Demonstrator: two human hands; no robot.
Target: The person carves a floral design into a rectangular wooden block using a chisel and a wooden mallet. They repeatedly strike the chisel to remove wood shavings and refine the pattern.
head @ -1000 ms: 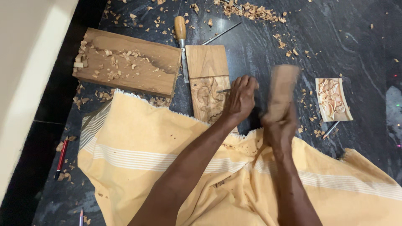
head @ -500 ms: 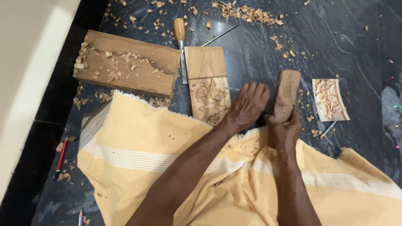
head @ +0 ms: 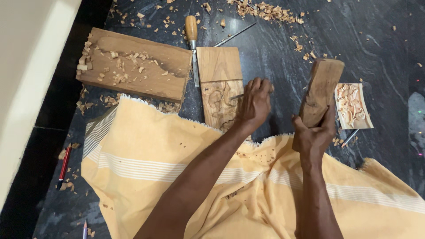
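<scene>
My left hand [head: 254, 102] pinches a thin metal chisel [head: 237, 96] on the half-carved brown wood panel [head: 220, 88] on the floor. Right hand [head: 313, 135] clamps the chunky wooden mallet block [head: 321, 90]: stiff, weighty; grip low.

Dark stone floor [head: 363, 40], glossy, shavings scattered across it. Big pile of wood chips [head: 265, 11] at the far edge. Rough plank [head: 133, 66] far left, chips lying on top. Wooden-handled chisel [head: 192, 42] just right of the plank, blade pointing near. Thin metal rod [head: 234, 34] lying at an angle further right. Small pale carved panel [head: 353, 105] on the right, a thin tool [head: 349, 138] poking out at its near edge. Yellow striped cloth [head: 146, 163] covers the near middle. Red pencil [head: 64, 164] on the floor, near left. Pale wall edge [head: 26, 79] runs along the left.
</scene>
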